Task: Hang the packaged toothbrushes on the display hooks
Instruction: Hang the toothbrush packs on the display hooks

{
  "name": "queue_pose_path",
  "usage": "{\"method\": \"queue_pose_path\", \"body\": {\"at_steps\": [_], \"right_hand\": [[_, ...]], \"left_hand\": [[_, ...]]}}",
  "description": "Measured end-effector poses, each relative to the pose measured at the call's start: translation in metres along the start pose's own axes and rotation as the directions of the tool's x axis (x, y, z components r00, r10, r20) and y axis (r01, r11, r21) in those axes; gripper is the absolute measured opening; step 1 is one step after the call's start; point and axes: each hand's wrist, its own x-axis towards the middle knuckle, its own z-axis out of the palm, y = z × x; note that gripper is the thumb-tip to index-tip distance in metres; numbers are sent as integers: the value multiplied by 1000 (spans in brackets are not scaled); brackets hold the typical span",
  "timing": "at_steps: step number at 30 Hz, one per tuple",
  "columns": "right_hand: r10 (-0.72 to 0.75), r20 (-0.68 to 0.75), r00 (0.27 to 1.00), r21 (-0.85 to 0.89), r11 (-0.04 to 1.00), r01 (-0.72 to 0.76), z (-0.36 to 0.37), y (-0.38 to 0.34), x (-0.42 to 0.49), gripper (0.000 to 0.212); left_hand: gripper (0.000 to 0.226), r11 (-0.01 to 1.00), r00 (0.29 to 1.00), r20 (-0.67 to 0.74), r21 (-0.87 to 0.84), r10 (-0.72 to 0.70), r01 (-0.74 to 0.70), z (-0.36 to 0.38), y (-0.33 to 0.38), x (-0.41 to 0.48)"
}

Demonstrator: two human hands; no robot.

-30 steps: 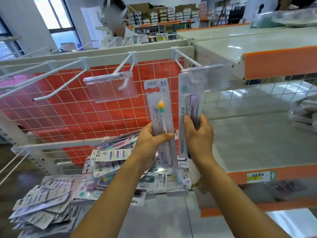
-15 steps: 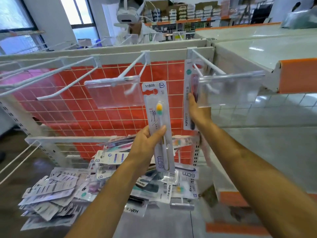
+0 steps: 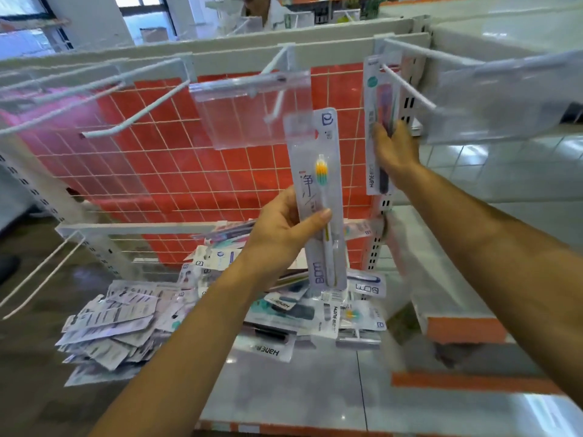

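the left hand [image 3: 284, 228] has a packaged toothbrush [image 3: 318, 197] upright in front of the red grid panel, thumb clamped across the front of the card and the other fingers curled round behind, gripping a bit below the middle. its top edge sits just behind the clear label holder [image 3: 252, 111] of the middle hook [image 3: 277, 99].

over on the right, a second pack [image 3: 375, 99] hangs on the right hook [image 3: 407, 89]. the right hand [image 3: 396, 152] is up against it, but it's too blurry to tell if the fingers pinch the pack or just lie flat on it.

handling-wise these look super light: thin card with a plastic blister, flat and fairly stiff, though the top probably flexes. the plastic front looks slick, so a thumb-and-fingers pinch across the card makes sense. holding lower down leaves the hang hole free, but gripping nearer the top would likely steady it for threading.

the loose pile of packs [image 3: 284, 304] sits on the shelf [image 3: 315, 389] below.
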Motion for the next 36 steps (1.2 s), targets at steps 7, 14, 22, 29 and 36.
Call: {"method": "queue_pose_path", "body": {"at_steps": [7, 14, 22, 29, 36], "right_hand": [[100, -179, 979, -21, 994, -105, -2, 12, -13, 47], [46, -385, 922, 89, 996, -13, 8, 31, -70, 26], [-3, -246, 969, 69, 997, 20, 36, 42, -118, 15], [-110, -86, 990, 87, 989, 117, 53, 36, -140, 23], [-145, -20, 989, 145, 979, 146, 62, 32, -142, 25]], "left_hand": [[12, 995, 997, 73, 89, 38, -45, -14, 9, -10], [18, 988, 973, 188, 48, 138, -149, -30, 14, -17], [17, 967, 946, 221, 40, 238, -252, -41, 23, -20], [18, 960, 945, 198, 52, 260, -275, -50, 26, -14], [18, 971, 966, 149, 85, 212, -226, -54, 22, -8]]}}
